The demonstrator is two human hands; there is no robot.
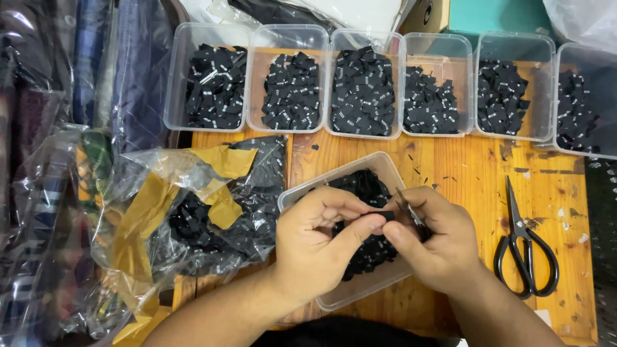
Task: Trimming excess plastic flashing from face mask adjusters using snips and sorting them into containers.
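Black fabric labels (363, 93) with small white marks are seen in clear plastic tubs (207, 38). The worktop (463, 173) is noted as orange-brown wood, stained. Scissors (524, 247) are recorded as black. Yellow-brown tape (151, 202) is observed on a clear bag (193, 212).

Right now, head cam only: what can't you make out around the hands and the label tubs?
- Black label: mostly covered by the fingertips of the left hand and right hand.
- Thin metal tool in the right hand: only its tip shows; kind unclear.
- Front tub: contents largely hidden by both hands.
- Far-right tub: cut by the frame edge.
- Label markings: too small.
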